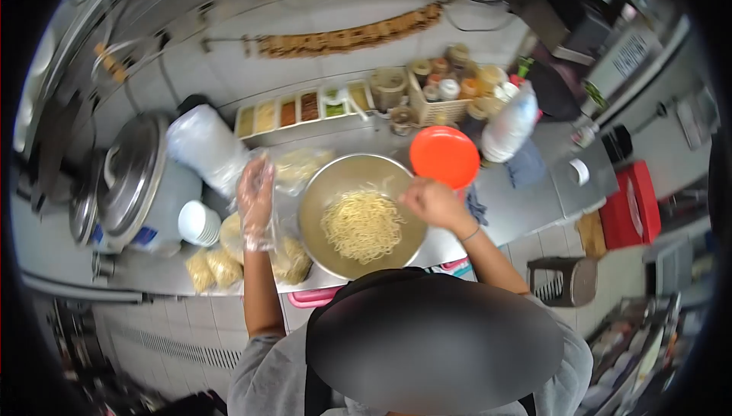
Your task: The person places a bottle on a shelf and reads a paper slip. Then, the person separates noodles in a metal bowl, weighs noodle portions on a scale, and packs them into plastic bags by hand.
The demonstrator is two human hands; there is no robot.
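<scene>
A large metal mixing bowl (306, 218) on the counter holds a mound of pale noodles (362, 225). My left hand (257, 195), in a clear plastic glove, is raised to the left of the bowl with its fingers stretched out and nothing seen in it. Bare and closed, my right hand (435, 202) hovers over the bowl's right rim. Whatever its fingers pinch is too small and blurred to name. Bags of noodles (221, 267) lie near my left forearm. Just behind my right hand sits an orange-red plate (444, 157).
A row of seasoning trays (309, 107) runs along the wall, beside a basket of jars (442, 96). To the left stand stacked white cups (199, 223) and a big lidded pot (137, 179). A wrapped white stack (509, 126) is at right; a stool (564, 279) stands on the floor.
</scene>
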